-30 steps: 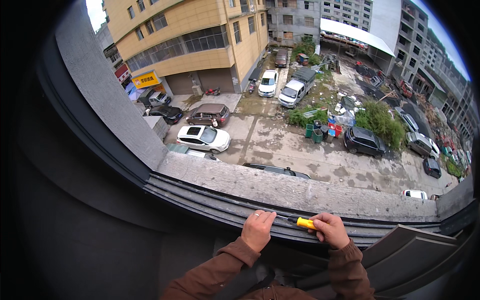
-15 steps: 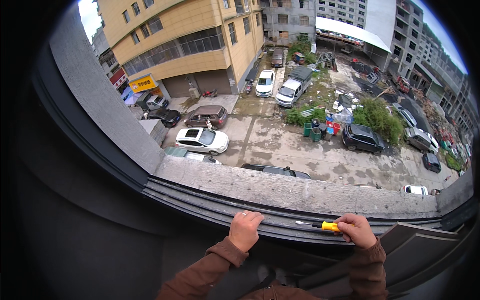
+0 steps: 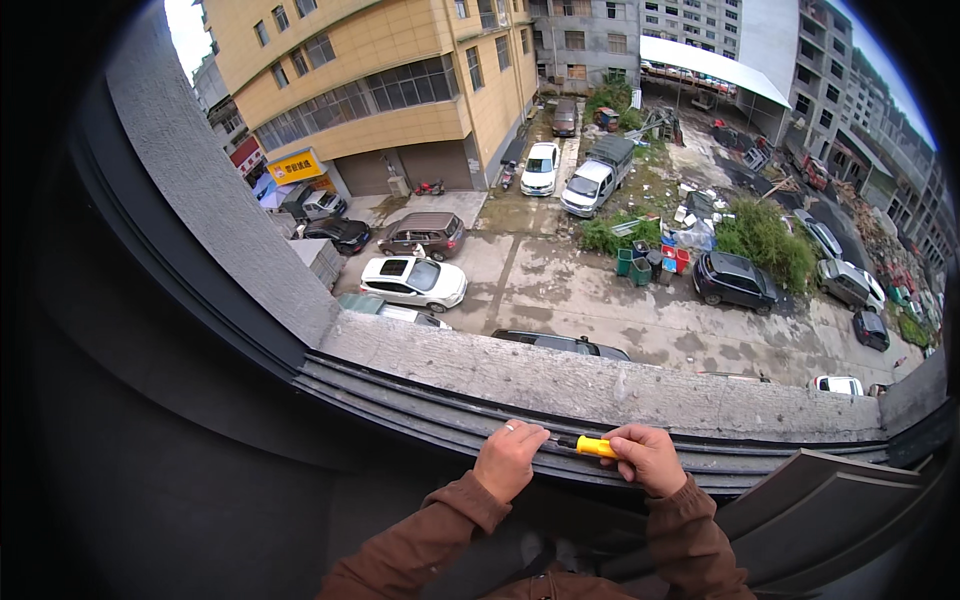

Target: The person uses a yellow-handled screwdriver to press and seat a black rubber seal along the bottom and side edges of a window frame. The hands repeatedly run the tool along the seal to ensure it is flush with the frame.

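My right hand point(image 3: 650, 460) grips a screwdriver by its yellow handle point(image 3: 596, 446), with the blade pointing left. The blade's end comes up to the fingertips of my left hand point(image 3: 506, 462), which are drawn together over the window track. Whether those fingers touch the blade or pinch something small is hidden. On that hand a ring shows. Both hands are above the dark grooved window track point(image 3: 400, 407), which runs along the inner side of a rough concrete sill point(image 3: 480, 366).
Dark panels point(image 3: 800, 510) lean by the right end of the track. At the left rises the window frame point(image 3: 190, 260) beside a concrete reveal. Beyond the sill there is a drop to a yard with parked cars point(image 3: 413, 280), bins point(image 3: 640, 268) and buildings.
My right hand has moved left with the screwdriver, bringing its blade to my left fingertips. The left hand has shifted slightly right, and the whole view has shifted a little.
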{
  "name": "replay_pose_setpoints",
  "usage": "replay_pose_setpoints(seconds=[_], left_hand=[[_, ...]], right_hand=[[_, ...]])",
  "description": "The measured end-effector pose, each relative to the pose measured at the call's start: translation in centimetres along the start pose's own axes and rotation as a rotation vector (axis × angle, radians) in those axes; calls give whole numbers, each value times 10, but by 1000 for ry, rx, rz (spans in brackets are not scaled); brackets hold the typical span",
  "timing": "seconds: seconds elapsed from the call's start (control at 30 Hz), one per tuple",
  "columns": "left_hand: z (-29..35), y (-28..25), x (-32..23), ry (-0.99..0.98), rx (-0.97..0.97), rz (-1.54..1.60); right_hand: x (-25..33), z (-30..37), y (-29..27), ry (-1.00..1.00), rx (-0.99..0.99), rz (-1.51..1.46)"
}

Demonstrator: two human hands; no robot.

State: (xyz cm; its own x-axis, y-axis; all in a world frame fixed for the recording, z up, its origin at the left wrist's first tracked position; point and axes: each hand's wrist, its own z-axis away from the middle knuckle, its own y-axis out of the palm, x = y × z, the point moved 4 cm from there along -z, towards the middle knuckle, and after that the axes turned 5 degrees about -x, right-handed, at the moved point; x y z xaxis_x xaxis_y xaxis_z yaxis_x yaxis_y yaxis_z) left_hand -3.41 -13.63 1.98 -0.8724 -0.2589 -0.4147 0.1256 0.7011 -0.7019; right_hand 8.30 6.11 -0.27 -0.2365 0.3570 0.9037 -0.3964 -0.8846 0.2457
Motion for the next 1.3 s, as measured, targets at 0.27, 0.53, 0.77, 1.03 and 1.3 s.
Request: replay_pose_setpoints(seconds=[0.27,0.53,0.77,1.03,1.3], left_hand=[[-2,-16,18,-73,11,-156],[18,13,-2,-37,-44,-136],[6,0,-10,33,-85,-169],[0,-16,11,-56,-11,-121],[10,7,6,2,-9,-53]], right_hand=[[32,33,-42,3,-41,179],[2,13,-20,-94,-30,262],[8,9,0,-16,-17,-35],[35,29,-39,-43,-4,254],[1,12,-15,-29,14,189]])
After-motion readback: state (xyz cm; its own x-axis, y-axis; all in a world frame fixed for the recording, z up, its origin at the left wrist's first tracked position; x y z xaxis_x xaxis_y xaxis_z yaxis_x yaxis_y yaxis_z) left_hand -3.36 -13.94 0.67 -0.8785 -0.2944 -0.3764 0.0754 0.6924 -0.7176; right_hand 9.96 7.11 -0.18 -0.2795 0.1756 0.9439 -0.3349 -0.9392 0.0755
